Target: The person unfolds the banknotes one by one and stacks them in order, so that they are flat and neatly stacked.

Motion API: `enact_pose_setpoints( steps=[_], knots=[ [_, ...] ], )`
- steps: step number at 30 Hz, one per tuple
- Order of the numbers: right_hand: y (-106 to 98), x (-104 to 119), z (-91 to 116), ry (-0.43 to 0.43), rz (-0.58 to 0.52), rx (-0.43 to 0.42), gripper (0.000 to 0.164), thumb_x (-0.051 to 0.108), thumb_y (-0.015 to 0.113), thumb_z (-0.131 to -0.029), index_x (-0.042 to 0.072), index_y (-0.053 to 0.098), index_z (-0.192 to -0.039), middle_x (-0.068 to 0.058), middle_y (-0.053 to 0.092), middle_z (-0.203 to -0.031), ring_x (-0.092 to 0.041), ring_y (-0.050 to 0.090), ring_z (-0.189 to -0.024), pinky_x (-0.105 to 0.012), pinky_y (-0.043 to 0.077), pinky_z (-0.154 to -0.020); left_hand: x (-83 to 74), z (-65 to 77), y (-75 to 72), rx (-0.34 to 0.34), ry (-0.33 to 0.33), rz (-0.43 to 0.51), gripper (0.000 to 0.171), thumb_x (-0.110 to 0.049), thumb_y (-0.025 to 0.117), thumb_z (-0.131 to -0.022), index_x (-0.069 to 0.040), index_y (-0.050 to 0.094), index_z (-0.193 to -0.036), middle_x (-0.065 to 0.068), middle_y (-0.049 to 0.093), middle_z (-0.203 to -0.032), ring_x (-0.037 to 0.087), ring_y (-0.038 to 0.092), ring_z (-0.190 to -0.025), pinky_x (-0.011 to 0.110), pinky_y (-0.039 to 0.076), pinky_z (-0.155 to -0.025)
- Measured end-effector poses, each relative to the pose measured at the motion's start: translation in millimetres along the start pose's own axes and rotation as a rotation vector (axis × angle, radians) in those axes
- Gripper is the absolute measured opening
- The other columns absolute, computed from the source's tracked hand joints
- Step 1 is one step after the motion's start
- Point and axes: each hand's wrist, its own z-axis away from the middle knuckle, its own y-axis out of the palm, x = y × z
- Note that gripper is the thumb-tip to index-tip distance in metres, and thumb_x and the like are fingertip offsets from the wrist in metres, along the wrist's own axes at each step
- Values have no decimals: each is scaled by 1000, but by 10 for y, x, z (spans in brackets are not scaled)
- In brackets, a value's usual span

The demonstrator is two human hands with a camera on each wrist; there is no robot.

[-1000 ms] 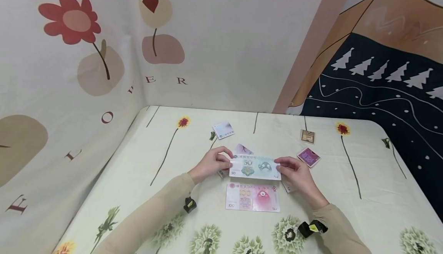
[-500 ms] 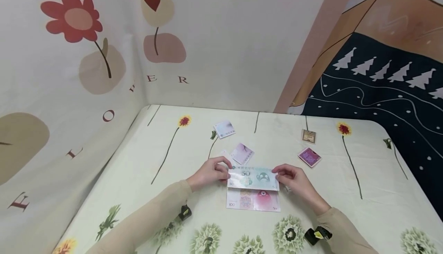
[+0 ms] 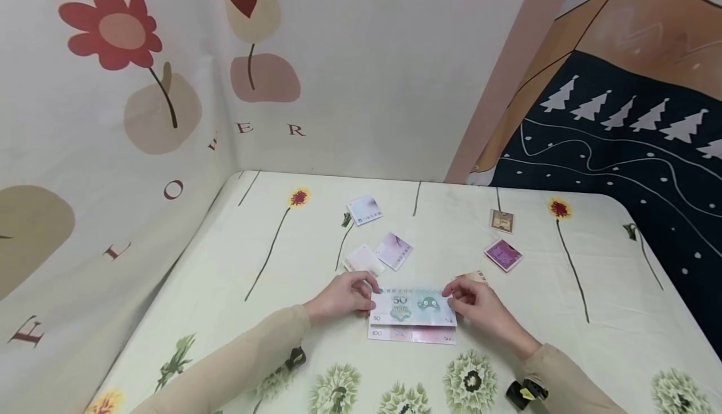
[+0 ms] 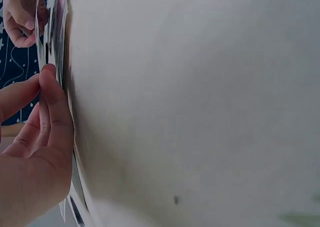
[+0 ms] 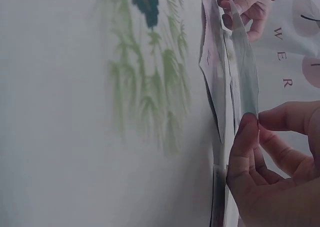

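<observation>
Over a pink note [image 3: 405, 334], left fingers [image 4: 57, 112] and right fingers [image 5: 244, 144] pinch a green 50 note [image 3: 413, 307], seemingly raised.

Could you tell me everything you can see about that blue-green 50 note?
The blue-green 50 note is a thin, paper-like rectangle, pale with green-blue print: characters along the top, a large 50 near the middle, a smaller one at lower left, and a cartoon creature with eyes at right. The left hand pinches one end, the right hand the other. It bows slightly and covers most of a pink 100 note in the head view; whether they touch is unclear.
</observation>
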Motion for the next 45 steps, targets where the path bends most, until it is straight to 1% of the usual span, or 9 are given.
enact_pose_setpoints(
  steps=[4,8,12,17,23,31,35,40,45],
  knots=[
    [13,12,40,-48,49,29,12,-4,62,-85,0,65,-96,-2,56,-78,-10,51,-65,-22,46,-54,-15,41,26,15,-1,-40,22,8,72,-79,2,62,-97,6,64,-73,18,65,-61,31,57,-60],
    [25,23,75,-76,59,55,9,0,64,-86,1,64,-95,-1,55,-76,-8,49,-62,-22,44,-50,-32,75,36,25,6,-97,21,7,73,-79,1,63,-97,5,63,-72,20,66,-62,31,57,-59],
    [41,6,78,-89,91,61,8,0,66,-85,2,64,-92,1,55,-74,-7,49,-62,-21,44,-51,-42,94,46,38,15,-144,21,6,73,-79,0,64,-96,4,63,-71,20,65,-62,30,56,-58],
    [60,-30,70,-104,127,63,8,-1,67,-84,2,64,-91,2,54,-72,-6,49,-63,-21,45,-55,-53,96,62,54,18,-191,19,6,71,-80,0,64,-95,3,62,-68,16,64,-59,25,53,-56],
    [68,-48,50,-127,163,61,8,1,67,-85,4,63,-92,3,52,-71,-6,47,-62,-22,44,-56,-49,86,62,43,16,-214,18,6,71,-80,0,65,-95,3,62,-67,16,64,-59,24,53,-55],
    [65,-35,34,-182,209,87,11,1,69,-83,6,62,-90,6,48,-69,-4,45,-60,-22,41,-54,-72,86,56,37,8,-218,16,6,70,-80,1,68,-95,3,64,-67,17,64,-57,25,53,-55],
    [54,-18,28,-179,225,106,13,3,70,-83,8,61,-91,6,47,-68,-4,44,-60,-23,40,-55,-85,89,59,35,5,-219,14,5,70,-81,2,68,-94,4,64,-66,16,64,-57,24,53,-55],
    [44,-6,21,-178,226,125,14,6,71,-83,9,61,-92,6,47,-68,-5,43,-59,-23,39,-54,-94,91,61,35,-2,-182,11,5,69,-82,3,67,-93,5,64,-65,16,64,-57,25,55,-56],
    [51,-14,14,-184,253,135,17,5,72,-83,9,59,-93,7,46,-66,-4,41,-57,-23,37,-52,-90,83,64,31,-8,-193,11,5,70,-81,1,67,-91,6,63,-62,15,62,-54,24,53,-54]
  ],
)
